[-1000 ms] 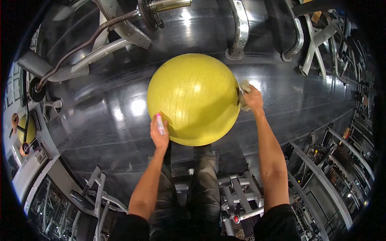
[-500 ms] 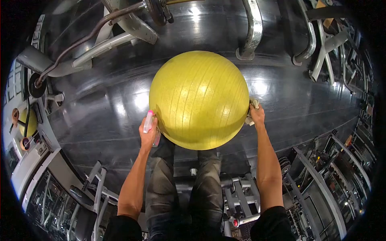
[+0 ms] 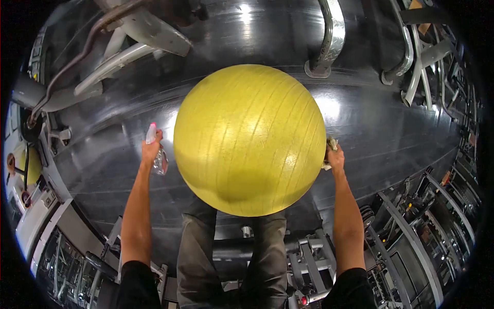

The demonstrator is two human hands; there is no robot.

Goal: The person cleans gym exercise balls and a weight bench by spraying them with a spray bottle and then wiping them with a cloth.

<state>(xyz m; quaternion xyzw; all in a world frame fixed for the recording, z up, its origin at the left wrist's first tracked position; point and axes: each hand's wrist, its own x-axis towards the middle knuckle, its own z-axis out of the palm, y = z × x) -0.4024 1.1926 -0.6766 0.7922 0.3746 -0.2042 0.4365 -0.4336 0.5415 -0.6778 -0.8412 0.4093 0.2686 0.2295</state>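
Head view: left hand [image 3: 150, 150] grips spray bottle [image 3: 161, 163], apart from ball [image 3: 249, 139]; right hand [image 3: 337, 158] pinches cloth [image 3: 333, 143] beside ball.

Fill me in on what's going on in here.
A big yellow ball sits between a person's two hands. The left hand holds a spray bottle, clear of the ball. The right hand holds a cloth at the ball's right edge; contact there is hard to tell. Gym equipment stands around.

The yellow ball [image 3: 249, 134] blocks the straight way between the hands [image 3: 150, 149]. Open floor [image 3: 103, 165] leaves passage on its left; a metal leg [image 3: 335, 36] obstructs beyond it, toward the right.
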